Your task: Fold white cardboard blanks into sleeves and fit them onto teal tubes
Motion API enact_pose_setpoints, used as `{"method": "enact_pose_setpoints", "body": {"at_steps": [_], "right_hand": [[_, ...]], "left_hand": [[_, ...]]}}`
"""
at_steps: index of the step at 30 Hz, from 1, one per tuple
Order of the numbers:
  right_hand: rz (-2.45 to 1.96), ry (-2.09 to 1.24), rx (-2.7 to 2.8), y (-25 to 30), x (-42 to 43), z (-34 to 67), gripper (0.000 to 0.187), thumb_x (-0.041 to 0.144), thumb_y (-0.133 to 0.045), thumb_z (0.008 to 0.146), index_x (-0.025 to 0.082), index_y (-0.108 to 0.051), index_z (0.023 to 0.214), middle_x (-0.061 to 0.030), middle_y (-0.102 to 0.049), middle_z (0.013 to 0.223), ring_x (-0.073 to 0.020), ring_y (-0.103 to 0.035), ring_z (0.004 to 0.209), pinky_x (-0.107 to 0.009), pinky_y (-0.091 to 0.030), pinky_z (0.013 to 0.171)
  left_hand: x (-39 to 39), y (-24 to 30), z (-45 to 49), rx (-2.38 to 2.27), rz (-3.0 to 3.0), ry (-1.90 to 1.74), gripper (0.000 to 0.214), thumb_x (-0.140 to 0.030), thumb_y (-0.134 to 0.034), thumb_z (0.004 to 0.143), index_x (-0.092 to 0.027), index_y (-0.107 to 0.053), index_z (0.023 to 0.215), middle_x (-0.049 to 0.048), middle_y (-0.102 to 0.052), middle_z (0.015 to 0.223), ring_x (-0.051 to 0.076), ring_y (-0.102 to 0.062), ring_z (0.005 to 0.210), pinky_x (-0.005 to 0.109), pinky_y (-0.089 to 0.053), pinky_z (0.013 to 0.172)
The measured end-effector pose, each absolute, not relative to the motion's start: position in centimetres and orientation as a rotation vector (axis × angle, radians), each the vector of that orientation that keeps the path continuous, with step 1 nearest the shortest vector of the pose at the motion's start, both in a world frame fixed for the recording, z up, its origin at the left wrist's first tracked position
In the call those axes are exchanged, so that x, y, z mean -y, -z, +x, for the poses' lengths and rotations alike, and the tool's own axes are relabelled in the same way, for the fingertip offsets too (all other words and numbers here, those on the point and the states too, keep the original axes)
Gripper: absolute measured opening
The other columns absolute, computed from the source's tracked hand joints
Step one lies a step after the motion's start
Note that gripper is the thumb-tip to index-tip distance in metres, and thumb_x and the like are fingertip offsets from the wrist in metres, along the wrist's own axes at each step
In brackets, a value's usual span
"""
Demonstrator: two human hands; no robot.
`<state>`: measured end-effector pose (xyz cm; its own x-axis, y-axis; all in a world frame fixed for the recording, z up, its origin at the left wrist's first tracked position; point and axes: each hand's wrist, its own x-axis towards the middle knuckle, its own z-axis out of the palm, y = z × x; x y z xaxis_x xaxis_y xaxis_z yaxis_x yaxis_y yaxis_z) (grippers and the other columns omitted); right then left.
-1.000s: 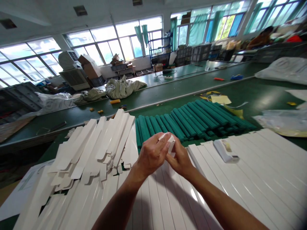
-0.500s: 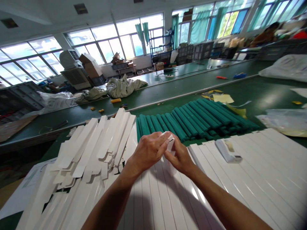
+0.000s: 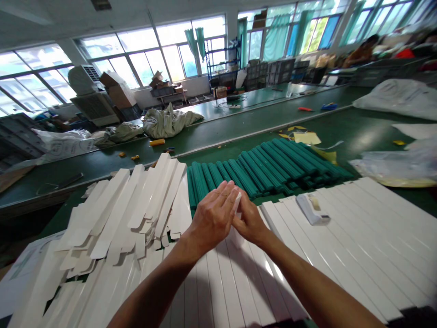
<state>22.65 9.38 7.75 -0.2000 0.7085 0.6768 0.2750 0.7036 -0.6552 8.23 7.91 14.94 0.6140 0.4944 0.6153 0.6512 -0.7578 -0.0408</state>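
Between my two hands stands a narrow white cardboard box (image 3: 238, 199), its end pointing up and mostly covered by fingers. My left hand (image 3: 212, 217) presses the box's upper end from the left, fingers together. From the other side my right hand (image 3: 251, 219) wraps round it, thumb toward me. Beneath them lies a row of long white boxes (image 3: 362, 237) side by side. Just beyond my fingertips are dark green ribbed rods (image 3: 252, 168) in a row. Flat, open-ended white cartons (image 3: 112, 214) are heaped to the left of my left hand.
A small white tape dispenser (image 3: 312, 210) rests on the boxes at right. Plastic bags (image 3: 392, 168) and yellow scraps (image 3: 306, 137) lie on the green table (image 3: 211, 150). Across it are a crumpled grey-green sack (image 3: 170, 122) and a red-handled tool (image 3: 305, 109). A person (image 3: 362, 52) sits far right.
My left fingers have straightened and moved up over the box's end, hiding more of it. The view has shifted slightly, so the scene sits further left.
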Motion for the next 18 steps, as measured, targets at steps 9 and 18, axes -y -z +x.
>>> {"method": "enact_pose_setpoints", "body": {"at_steps": [9, 18], "right_hand": [[-0.736, -0.457, 1.8, -7.8, -9.2, 22.9, 0.065, 0.024, -0.054, 0.086, 0.017, -0.027, 0.144, -0.0179, -0.05, 0.136, -0.0258, -0.048, 0.13, -0.044, -0.043, 0.108], [-1.195, -0.656, 1.498, -5.0, -9.0, 33.4, 0.049, 0.036, -0.055, 0.088, 0.02, -0.051, 0.134, -0.011, -0.053, 0.134, -0.0209, -0.058, 0.113, -0.038, -0.048, 0.096]], "left_hand": [[-8.2, -14.3, 8.4, 0.741, -2.51, 0.808, 0.043, -0.007, -0.044, 0.089, -0.005, -0.051, 0.131, 0.0224, -0.061, 0.128, 0.033, -0.053, 0.127, 0.048, -0.055, 0.098], [-7.5, -14.0, 8.3, 0.741, -2.446, 0.829, 0.048, -0.006, -0.05, 0.088, -0.005, -0.047, 0.136, 0.0214, -0.059, 0.131, 0.033, -0.054, 0.126, 0.045, -0.055, 0.098]]}}
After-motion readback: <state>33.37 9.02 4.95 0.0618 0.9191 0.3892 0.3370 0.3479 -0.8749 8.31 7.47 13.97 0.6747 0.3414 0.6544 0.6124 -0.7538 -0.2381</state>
